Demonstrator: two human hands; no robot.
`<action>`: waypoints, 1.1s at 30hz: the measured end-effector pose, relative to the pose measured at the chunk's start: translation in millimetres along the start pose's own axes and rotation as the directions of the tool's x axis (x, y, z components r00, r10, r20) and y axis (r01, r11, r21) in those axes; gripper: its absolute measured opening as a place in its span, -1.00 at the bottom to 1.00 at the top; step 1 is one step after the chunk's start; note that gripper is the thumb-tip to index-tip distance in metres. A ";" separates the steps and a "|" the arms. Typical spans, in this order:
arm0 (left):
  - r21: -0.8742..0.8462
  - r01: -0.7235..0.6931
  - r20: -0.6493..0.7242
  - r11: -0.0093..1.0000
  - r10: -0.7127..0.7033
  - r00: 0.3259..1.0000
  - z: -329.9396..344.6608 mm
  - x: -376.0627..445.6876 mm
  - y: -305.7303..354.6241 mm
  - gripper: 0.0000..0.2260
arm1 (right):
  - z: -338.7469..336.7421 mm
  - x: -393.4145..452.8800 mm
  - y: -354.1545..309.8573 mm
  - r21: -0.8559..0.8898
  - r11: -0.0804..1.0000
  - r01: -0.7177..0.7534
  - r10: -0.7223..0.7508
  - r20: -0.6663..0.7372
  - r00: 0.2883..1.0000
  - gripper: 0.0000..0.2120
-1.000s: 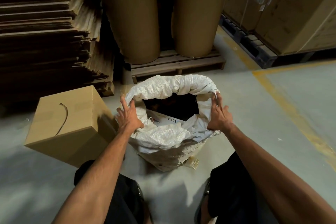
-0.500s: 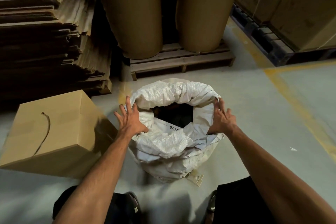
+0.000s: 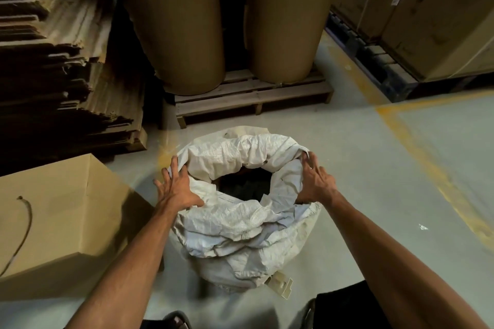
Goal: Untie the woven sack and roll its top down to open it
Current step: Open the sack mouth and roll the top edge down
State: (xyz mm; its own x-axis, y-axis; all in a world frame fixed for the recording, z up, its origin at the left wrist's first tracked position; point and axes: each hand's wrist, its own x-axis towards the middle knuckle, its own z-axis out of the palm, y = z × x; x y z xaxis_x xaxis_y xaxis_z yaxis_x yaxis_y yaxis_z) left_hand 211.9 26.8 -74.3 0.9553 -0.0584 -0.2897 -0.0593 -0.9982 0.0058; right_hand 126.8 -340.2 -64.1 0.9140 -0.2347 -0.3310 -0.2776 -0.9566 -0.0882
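A white woven sack (image 3: 240, 224) stands on the floor in the middle of the view. Its top is rolled down into a thick, crumpled rim around a dark opening (image 3: 246, 184). My left hand (image 3: 176, 189) presses the left outside of the rim with fingers spread straight and the thumb lying on the roll. On the right side of the rim lies my right hand (image 3: 315, 181), fingers stretched along the fabric; its thumb is hidden. What is inside the sack is too dark to make out.
A closed cardboard box (image 3: 66, 208) with a loose cord (image 3: 25, 219) on top sits left of the sack. Behind stand two big brown paper rolls (image 3: 181, 21) on a wooden pallet (image 3: 251, 99), stacked cardboard sheets (image 3: 53, 61) at left, cartons (image 3: 427, 8) at right.
Both hands have stayed on the rim while it was worked lower. The fingers have spread flatter against the outside. The view has risen and shifted a little, and the opening looks rounder.
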 end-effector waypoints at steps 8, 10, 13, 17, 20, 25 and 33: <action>-0.144 -0.004 0.159 0.990 0.027 0.987 0.0 10.0 -9.8 0.23 | 11.0 5.1 3.7 -0.007 1.000 -0.017 0.017 0.003 1.000 0.48; -0.253 -0.003 0.149 0.968 0.042 0.988 -3.1 8.2 -5.8 0.07 | 12.5 -2.6 -2.6 -0.082 0.996 0.028 -0.033 -0.063 0.997 0.38; -0.225 -0.155 -0.232 0.962 0.102 0.967 -9.5 -16.5 5.5 -0.49 | 15.9 -28.9 -19.1 -0.086 0.957 0.277 -0.289 -0.335 0.897 -0.11; -0.293 -0.513 -0.431 0.807 0.368 0.824 -7.6 -73.1 22.5 -0.59 | 36.9 -62.5 -43.0 0.277 0.815 0.509 -0.468 -0.204 0.860 -0.21; -0.400 -0.522 -0.010 0.753 0.566 0.824 3.8 -98.6 36.3 -0.25 | 48.2 -75.0 -59.0 0.298 0.828 0.474 -0.516 0.075 0.853 -0.07; -0.186 -0.506 0.185 0.842 0.536 0.824 10.6 -115.9 61.0 -0.33 | 46.4 -87.7 -81.3 0.058 0.865 0.498 -0.500 0.038 0.865 -0.34; 0.156 -0.645 -0.395 0.748 0.646 0.653 34.9 -126.1 73.9 -0.92 | 72.3 -102.1 -80.7 -0.135 0.883 0.449 -0.466 -0.355 0.810 -0.36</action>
State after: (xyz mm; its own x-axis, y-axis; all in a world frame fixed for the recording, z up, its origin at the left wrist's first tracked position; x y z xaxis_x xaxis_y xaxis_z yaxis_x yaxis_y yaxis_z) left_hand 77.0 -39.2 -70.8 0.7003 -0.6873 0.1928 -0.7057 -0.7072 0.0422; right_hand 34.5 -226.6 -91.1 0.9750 0.1947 0.1067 0.2053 -0.9735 -0.1002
